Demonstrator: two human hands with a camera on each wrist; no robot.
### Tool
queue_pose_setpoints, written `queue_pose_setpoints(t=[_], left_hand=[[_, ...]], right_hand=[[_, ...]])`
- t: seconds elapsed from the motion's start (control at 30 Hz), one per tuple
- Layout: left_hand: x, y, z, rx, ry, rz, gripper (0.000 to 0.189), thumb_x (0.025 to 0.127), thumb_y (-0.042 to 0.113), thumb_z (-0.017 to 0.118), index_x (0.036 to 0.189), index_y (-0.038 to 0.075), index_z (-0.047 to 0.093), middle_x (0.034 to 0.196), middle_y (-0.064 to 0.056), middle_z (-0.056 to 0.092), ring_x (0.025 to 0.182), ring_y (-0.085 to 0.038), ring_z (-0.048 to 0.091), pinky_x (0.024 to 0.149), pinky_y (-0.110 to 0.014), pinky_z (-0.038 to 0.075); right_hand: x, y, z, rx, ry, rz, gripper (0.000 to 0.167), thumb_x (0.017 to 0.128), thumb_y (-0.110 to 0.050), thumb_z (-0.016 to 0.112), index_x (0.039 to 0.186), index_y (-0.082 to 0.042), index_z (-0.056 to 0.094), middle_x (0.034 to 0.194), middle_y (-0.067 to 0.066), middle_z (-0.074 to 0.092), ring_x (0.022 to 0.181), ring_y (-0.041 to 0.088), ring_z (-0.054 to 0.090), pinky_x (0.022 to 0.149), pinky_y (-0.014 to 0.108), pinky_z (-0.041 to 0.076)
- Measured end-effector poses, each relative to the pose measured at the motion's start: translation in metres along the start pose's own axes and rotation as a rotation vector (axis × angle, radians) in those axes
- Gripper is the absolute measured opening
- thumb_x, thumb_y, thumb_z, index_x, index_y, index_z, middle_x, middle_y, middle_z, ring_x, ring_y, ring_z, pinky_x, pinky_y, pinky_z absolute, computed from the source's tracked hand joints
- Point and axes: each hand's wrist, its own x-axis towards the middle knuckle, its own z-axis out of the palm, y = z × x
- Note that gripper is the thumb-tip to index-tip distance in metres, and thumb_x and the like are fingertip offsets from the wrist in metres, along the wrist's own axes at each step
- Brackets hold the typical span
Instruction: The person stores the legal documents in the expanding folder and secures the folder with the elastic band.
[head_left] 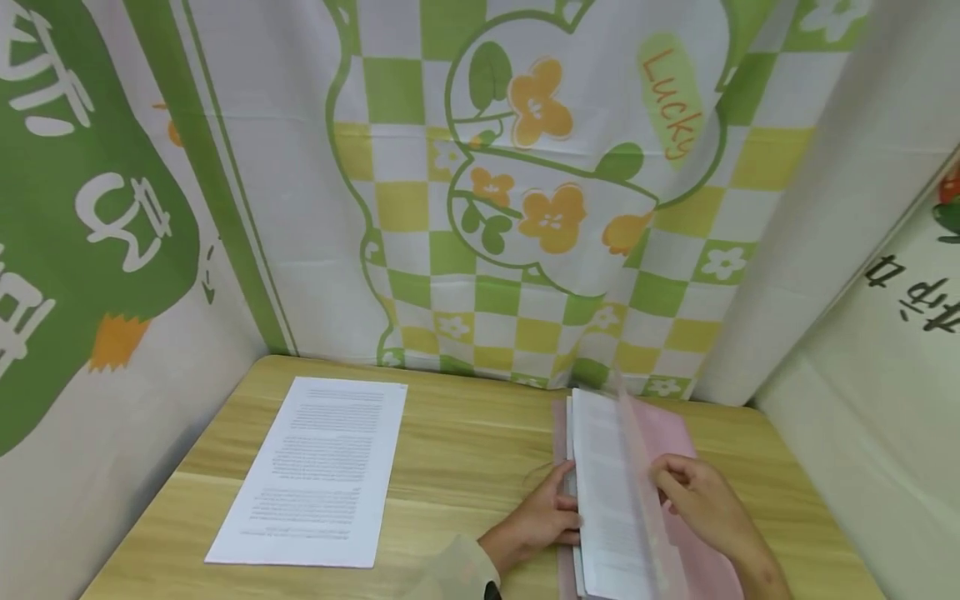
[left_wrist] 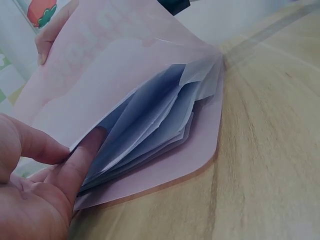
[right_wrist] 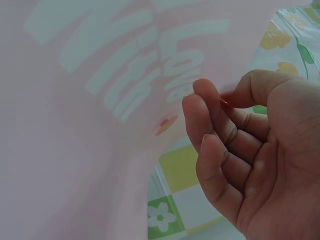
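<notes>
A pink document folder (head_left: 673,425) lies on the table at the right, its translucent flap (left_wrist: 115,55) raised. White printed papers (head_left: 609,492) fill it. My left hand (head_left: 536,518) is at the folder's left side and grips the papers' edge. In the left wrist view, one finger (left_wrist: 84,157) reaches between the bluish-looking sheets (left_wrist: 145,117) while another presses from outside. My right hand (head_left: 697,500) pinches the flap's edge with thumb and fingertips. In the right wrist view, the flap shows pale "With Love" lettering (right_wrist: 182,65) and a small orange-red button (right_wrist: 166,125) near my fingertips.
A printed white sheet (head_left: 315,475) lies flat on the left of the wooden table (head_left: 457,467). Patterned curtains (head_left: 405,200) hang along the table's back edge and both sides.
</notes>
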Motion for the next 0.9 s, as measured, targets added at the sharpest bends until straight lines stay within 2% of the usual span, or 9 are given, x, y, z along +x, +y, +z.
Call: queue_pose_setpoints(t=[0.27,0.37,0.5,0.7,0.9], left_hand=[[0.005,-0.001,0.003,0.032,-0.024,-0.004,0.086,0.087,-0.022,0.055,0.163,0.007,0.025,0.091,-0.008,0.068,0.071,-0.014,0.062,0.063,-0.030,0.058],[0.006,-0.001,0.004,0.041,-0.034,-0.024,0.084,0.089,-0.022,0.053,0.163,0.007,0.024,0.090,-0.010,0.066,0.069,-0.017,0.063,0.063,-0.034,0.060],[0.005,-0.001,0.003,0.019,-0.057,-0.054,0.085,0.090,-0.023,0.050,0.163,0.007,0.021,0.091,-0.015,0.067,0.071,-0.027,0.068,0.065,-0.043,0.061],[0.006,-0.004,-0.002,-0.006,-0.074,-0.053,0.083,0.090,-0.023,0.048,0.163,0.005,0.020,0.095,-0.018,0.067,0.077,-0.034,0.070,0.069,-0.048,0.061],[0.003,-0.003,-0.007,-0.037,-0.085,-0.044,0.085,0.086,-0.024,0.047,0.162,0.003,0.020,0.091,-0.018,0.066,0.065,-0.026,0.067,0.069,-0.048,0.061]], right_hand=[[0.002,0.001,0.001,-0.011,-0.006,0.003,0.020,0.105,-0.016,0.060,0.090,-0.008,0.069,0.069,-0.002,0.057,0.063,0.015,0.059,0.060,0.028,0.052],[0.003,0.001,0.001,-0.011,-0.010,-0.011,0.020,0.105,-0.015,0.060,0.088,-0.008,0.068,0.068,-0.002,0.057,0.063,0.016,0.059,0.060,0.028,0.052],[0.003,0.001,0.002,-0.004,-0.023,-0.019,0.020,0.105,-0.015,0.060,0.087,-0.008,0.067,0.067,-0.002,0.056,0.062,0.017,0.059,0.060,0.028,0.052],[0.004,0.000,0.002,-0.003,-0.034,-0.007,0.021,0.105,-0.017,0.060,0.088,-0.008,0.067,0.068,-0.002,0.057,0.063,0.015,0.059,0.060,0.028,0.052],[0.004,0.002,0.002,0.004,-0.046,-0.002,0.021,0.105,-0.018,0.060,0.089,-0.007,0.067,0.069,-0.002,0.057,0.064,0.016,0.059,0.061,0.028,0.052]])
